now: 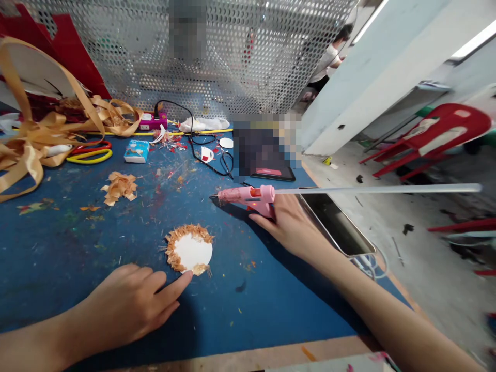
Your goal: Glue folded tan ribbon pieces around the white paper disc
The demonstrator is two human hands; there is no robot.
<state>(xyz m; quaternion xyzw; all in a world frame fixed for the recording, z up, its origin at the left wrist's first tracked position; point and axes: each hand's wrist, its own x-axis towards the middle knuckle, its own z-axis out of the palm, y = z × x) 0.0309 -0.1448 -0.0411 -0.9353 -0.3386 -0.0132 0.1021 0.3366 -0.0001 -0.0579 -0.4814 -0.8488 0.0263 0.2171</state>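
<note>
A white paper disc [190,251] edged with short tan ribbon pieces lies on the blue table [77,243]. My left hand [132,305] rests flat beside it, index finger stretched out and touching the disc's lower rim. Further right, my right hand [289,222] is wrapped round the handle of a pink glue gun [246,196], whose nozzle points left just above the table. A long clear glue stick [380,189] juts out of the gun's back to the right.
Tan ribbon [42,134] is heaped at the far left, with cut ribbon scraps [120,187], a small blue box [137,151], red and yellow loops [90,152] and a pink power strip [153,122] behind. A phone [335,223] lies at the table's right edge. Red chairs [430,137] stand on the floor.
</note>
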